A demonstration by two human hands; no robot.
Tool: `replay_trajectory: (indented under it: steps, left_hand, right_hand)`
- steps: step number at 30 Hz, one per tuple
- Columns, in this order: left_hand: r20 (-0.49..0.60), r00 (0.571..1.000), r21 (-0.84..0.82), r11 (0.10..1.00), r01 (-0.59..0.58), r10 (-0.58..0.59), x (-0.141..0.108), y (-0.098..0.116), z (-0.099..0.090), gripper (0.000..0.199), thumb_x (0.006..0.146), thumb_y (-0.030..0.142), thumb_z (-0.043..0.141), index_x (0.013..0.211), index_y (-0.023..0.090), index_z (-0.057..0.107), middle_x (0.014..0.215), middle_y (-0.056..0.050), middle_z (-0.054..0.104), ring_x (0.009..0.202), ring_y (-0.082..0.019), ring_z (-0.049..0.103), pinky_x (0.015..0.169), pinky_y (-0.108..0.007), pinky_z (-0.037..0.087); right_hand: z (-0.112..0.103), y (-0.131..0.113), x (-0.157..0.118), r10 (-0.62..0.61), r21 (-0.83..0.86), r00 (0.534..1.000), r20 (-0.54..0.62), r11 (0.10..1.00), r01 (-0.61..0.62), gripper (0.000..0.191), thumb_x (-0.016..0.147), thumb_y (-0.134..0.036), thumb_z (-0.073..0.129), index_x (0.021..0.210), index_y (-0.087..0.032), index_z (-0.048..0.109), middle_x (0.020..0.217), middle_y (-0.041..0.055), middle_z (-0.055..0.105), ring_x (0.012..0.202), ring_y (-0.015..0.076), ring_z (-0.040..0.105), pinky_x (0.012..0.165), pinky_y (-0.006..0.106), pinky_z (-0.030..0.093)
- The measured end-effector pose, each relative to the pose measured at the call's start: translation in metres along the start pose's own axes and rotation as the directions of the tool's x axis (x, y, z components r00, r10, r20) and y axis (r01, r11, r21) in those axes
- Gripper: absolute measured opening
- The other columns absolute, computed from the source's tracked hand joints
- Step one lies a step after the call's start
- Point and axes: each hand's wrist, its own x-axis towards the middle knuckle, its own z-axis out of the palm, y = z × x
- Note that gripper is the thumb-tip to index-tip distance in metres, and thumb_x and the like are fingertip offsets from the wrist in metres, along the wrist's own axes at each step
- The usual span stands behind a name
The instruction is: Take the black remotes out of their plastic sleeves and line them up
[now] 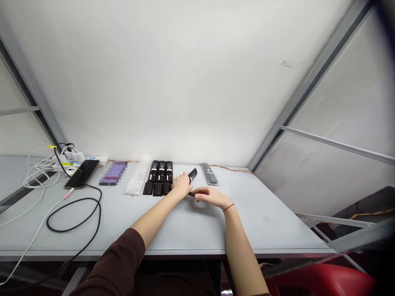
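My left hand (181, 185) is closed around a black remote control (193, 174), whose far end sticks out past the fingers. My right hand (212, 196) pinches a thin black piece (191, 194) that looks like a battery cover, close beside the left hand. The fingers partly hide both items. Just left of my hands, three black remotes (161, 166) lie face down in a row, battery compartments bare. Separate black battery covers (158, 188) lie at their near ends, one partly behind my left hand. Beyond my right hand, a grey remote in a clear sleeve (209, 174) rests on the table.
Clear plastic bags (135, 181) lie left of the row. Farther left are a pixelated purple item (114, 172), a dark phone (83, 173), white chargers (77, 157) and tangled cables (99, 205). The grey table (262, 222) meets a white wall; a red chair (324, 279) stands at lower right.
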Motion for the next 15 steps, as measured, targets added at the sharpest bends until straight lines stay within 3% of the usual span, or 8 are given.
replay_trajectory:
  steps: [2,4,6,8,11,15]
  left_hand:
    - [-0.02,1.0,-0.208,0.978,-0.012,0.008,-0.003,-0.002,-0.005,0.036,0.069,0.022,0.065,0.101,0.014,0.05,0.102,-0.019,0.062,0.094,-0.03,0.061,0.081,-0.036,0.042]
    - [-0.019,1.0,-0.475,0.88,0.003,-0.013,-0.008,-0.009,-0.015,0.036,0.071,0.024,0.064,0.101,0.017,0.047,0.099,-0.015,0.062,0.081,-0.024,0.064,0.072,-0.031,0.046]
    - [0.042,0.995,-0.737,0.67,0.091,-0.089,-0.016,-0.021,-0.029,0.043,0.072,0.027,0.064,0.108,0.019,0.041,0.095,-0.009,0.062,0.063,-0.016,0.063,0.06,-0.026,0.047]
    - [0.065,0.986,-0.895,0.428,0.124,-0.151,-0.024,-0.035,-0.042,0.044,0.074,0.031,0.064,0.109,0.021,0.04,0.092,-0.006,0.062,0.053,-0.01,0.058,0.05,-0.021,0.044]
    - [0.099,0.98,-0.983,0.133,0.123,-0.173,-0.031,-0.057,-0.059,0.03,0.082,0.041,0.054,0.101,0.019,0.049,0.086,-0.004,0.063,0.05,-0.008,0.054,0.045,-0.019,0.042]
    - [0.198,0.964,-0.976,-0.122,0.178,-0.176,-0.032,-0.075,-0.07,0.036,0.09,0.04,0.037,0.088,0.012,0.06,0.079,-0.007,0.065,0.064,-0.012,0.061,0.061,-0.023,0.05]
  right_hand:
    - [-0.004,0.001,-0.003,-0.015,0.081,1.0,-0.014,0.997,0.016,0.04,0.079,-0.047,0.055,0.102,-0.017,0.068,0.084,0.0055,0.068,0.072,0.0175,0.059,0.073,0.033,0.047]
    - [-0.003,-0.002,-0.003,-0.069,0.153,0.994,-0.088,0.985,0.082,0.042,0.082,-0.047,0.052,0.106,-0.015,0.066,0.084,0.0063,0.067,0.072,0.0166,0.059,0.074,0.034,0.047]
    - [0.002,-0.011,0.0,-0.106,0.179,0.977,-0.183,0.974,0.139,0.042,0.083,-0.045,0.05,0.111,-0.015,0.062,0.09,0.008,0.067,0.078,0.0174,0.06,0.077,0.035,0.047]
    - [0.012,-0.025,0.008,-0.133,0.126,0.954,-0.27,0.977,0.172,0.041,0.082,-0.043,0.054,0.114,-0.018,0.059,0.1,0.0094,0.066,0.088,0.0192,0.06,0.079,0.036,0.048]
    - [0.033,-0.049,0.023,-0.271,-0.073,0.902,-0.337,0.962,0.262,0.038,0.079,-0.039,0.06,0.113,-0.022,0.057,0.109,0.0081,0.063,0.097,0.021,0.059,0.082,0.037,0.048]
    - [0.065,-0.066,0.048,-0.516,-0.352,0.795,-0.318,0.843,0.407,0.048,0.075,-0.038,0.066,0.119,-0.023,0.052,0.117,0.0079,0.06,0.106,0.0224,0.055,0.091,0.04,0.044]
